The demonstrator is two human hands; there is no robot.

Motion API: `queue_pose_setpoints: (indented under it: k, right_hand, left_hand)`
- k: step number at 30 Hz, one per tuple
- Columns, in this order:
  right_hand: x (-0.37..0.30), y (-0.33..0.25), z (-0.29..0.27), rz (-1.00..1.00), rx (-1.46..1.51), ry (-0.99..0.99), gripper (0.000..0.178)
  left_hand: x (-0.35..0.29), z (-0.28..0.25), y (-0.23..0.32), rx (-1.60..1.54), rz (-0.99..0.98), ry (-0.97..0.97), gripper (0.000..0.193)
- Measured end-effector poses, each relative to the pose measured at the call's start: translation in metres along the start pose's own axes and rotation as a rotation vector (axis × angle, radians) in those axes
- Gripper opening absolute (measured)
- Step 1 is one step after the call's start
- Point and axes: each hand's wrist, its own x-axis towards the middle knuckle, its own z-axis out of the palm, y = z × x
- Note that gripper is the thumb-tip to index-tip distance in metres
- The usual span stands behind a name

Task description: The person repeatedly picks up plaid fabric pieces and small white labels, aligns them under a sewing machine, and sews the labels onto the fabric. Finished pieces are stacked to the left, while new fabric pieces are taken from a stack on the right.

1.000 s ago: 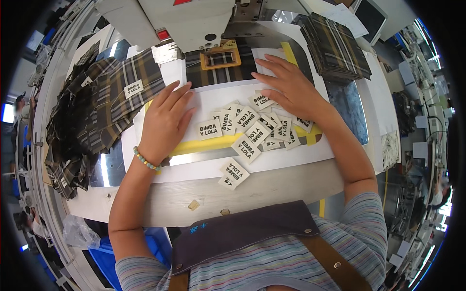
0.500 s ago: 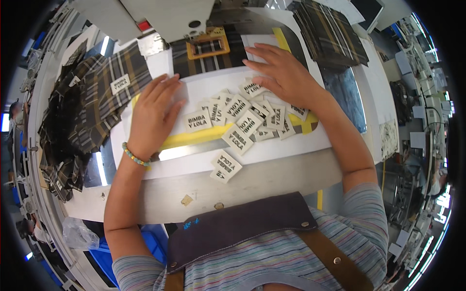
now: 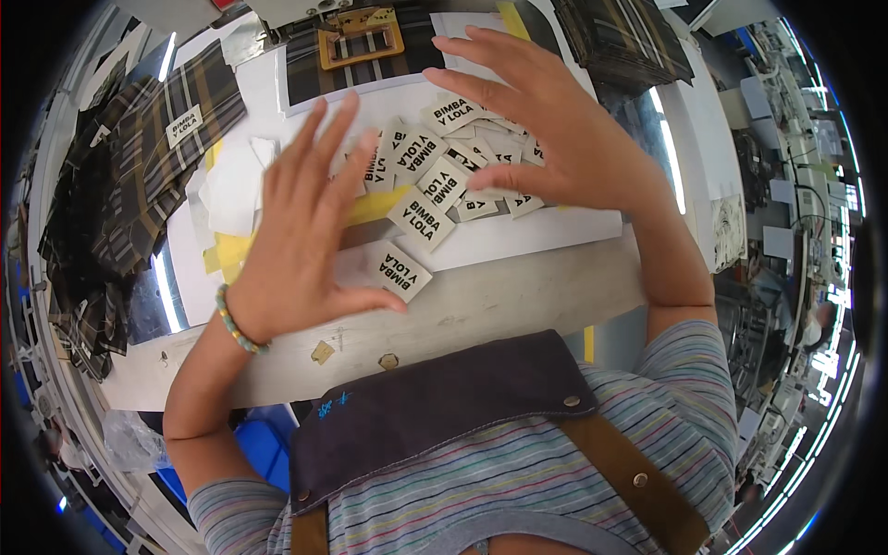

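My left hand [image 3: 301,227], with a beaded bracelet at the wrist, is open with fingers spread. Its thumb is beside a single cream fabric label [image 3: 405,270] near the table's front. Opposite it, my right hand [image 3: 546,125] is open too, fingers apart, over the right side of a loose pile of cream labels [image 3: 421,220] with dark print. Neither hand holds anything. Beyond the pile, a dark plaid fabric piece [image 3: 305,69] lies under an orange clamp frame [image 3: 363,57] of a sewing machine. My hands cover some of the labels.
At left, plaid fabric pieces [image 3: 199,79] hang in a heap, one with a label [image 3: 183,126] on it. A stack of plaid pieces [image 3: 624,42] stands at far right. Yellow tape [image 3: 375,205] crosses the white work surface. Below the table are a blue bin [image 3: 264,449] and clear plastic bag [image 3: 134,439].
Both hands have come away from the fabric by the clamp, with fingers spreading wider. My left hand has moved nearer my body, beside the loose label. The whole view has shifted somewhat.
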Motion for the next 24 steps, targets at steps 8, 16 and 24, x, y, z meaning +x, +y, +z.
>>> queue_pose_setpoints:
  k: [8,16,24]
  right_hand:
    - [-0.042,-0.007,0.038,0.201,0.003,-0.048,0.114]
    - [-0.002,0.021,0.055,-0.046,0.294,-0.043,0.114]
    - [0.008,0.014,0.017,-0.171,0.132,0.057,0.093]
  left_hand:
    - [-0.006,0.031,0.011,0.031,-0.074,-0.114,0.132]
    - [0.039,0.053,-0.026,-0.038,0.019,0.034,0.107]
    - [0.046,0.036,-0.028,-0.059,0.072,0.167,0.08]
